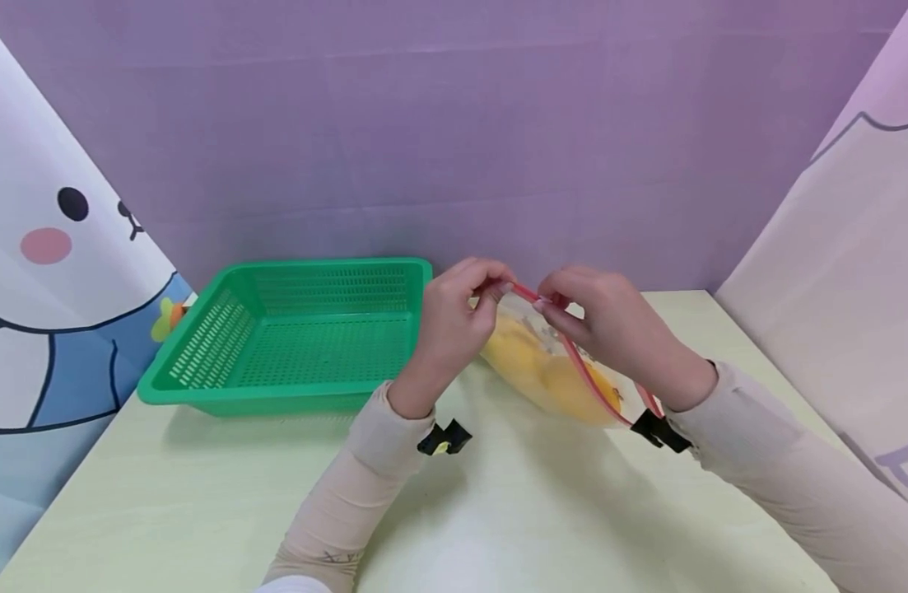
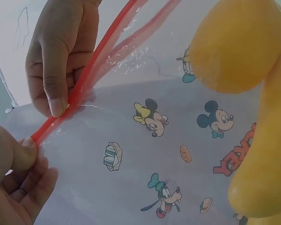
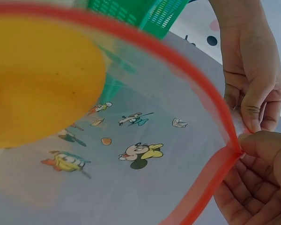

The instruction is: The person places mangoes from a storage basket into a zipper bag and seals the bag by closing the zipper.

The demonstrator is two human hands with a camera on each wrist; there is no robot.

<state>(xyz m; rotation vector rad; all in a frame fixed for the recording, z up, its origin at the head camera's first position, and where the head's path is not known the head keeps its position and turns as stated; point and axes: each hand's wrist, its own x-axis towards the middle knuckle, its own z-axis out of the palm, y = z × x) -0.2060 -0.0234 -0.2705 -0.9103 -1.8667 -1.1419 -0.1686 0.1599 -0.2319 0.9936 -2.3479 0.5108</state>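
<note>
A clear zip bag [image 1: 589, 377] with a red zip edge hangs between both hands over the table, its mouth gaping on the right side. Cartoon figures are printed on it. Inside lie several smooth yellow fruit-like objects [image 2: 239, 47], some rounded and one long; their exact kind is unclear. My left hand [image 1: 457, 317] pinches the end of the red strip between thumb and fingers. Close beside it, my right hand [image 1: 609, 317] pinches the same strip, both edges together at its fingertips. In the right wrist view the two edges spread apart from the right thumb [image 3: 260, 144].
A green perforated basket [image 1: 276, 401] stands to the left on the pale table [image 1: 276, 478]. A purple cloth wall [image 1: 454, 132] rises behind, and printed cloth panels [image 1: 831, 272] flank both sides. Black wrist mounts [image 1: 444, 438] sit under the sleeves.
</note>
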